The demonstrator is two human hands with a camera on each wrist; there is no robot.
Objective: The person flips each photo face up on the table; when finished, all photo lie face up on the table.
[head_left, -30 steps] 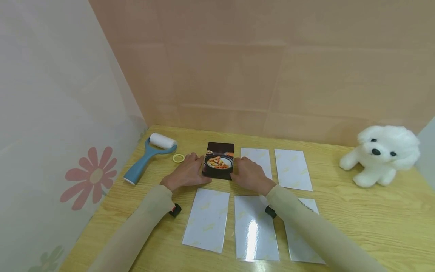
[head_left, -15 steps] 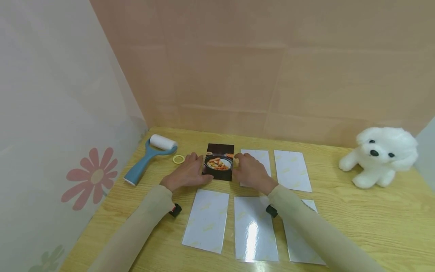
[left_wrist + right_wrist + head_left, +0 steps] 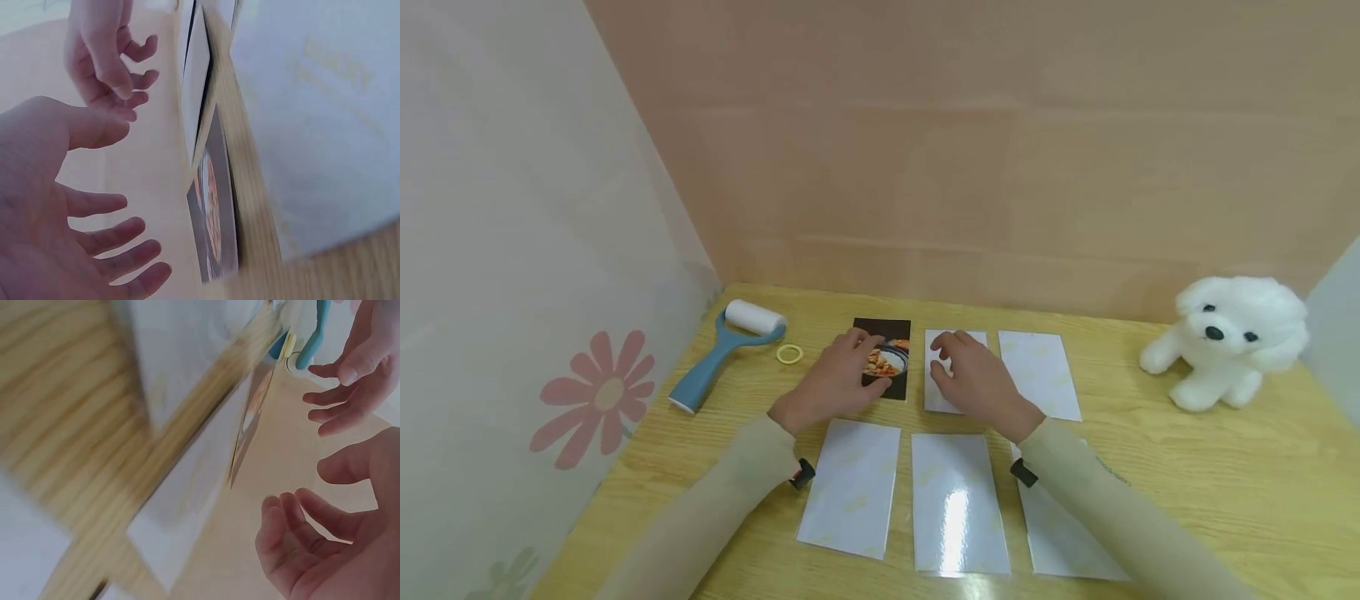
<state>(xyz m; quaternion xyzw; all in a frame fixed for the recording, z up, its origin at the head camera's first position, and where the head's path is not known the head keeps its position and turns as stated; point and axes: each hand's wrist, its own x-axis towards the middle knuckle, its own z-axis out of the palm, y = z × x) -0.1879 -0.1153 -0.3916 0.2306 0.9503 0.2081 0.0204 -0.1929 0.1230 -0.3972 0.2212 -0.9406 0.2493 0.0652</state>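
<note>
The left hand (image 3: 837, 379), loosely spread, and right hand (image 3: 979, 382), half-curled, have lifted empty from the dark rectangular food-photo card (image 3: 892, 360), seemingly now settled

Dark food card (image 3: 892, 360), face-up, flat on table (image 3: 1165, 467)

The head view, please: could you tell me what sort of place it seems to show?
Probably an indoor corner, perhaps staged for tabletop work: there is a wood-grain table, a creased, plain backdrop behind it, and a flower-patterned wall at the picture's left.
</note>
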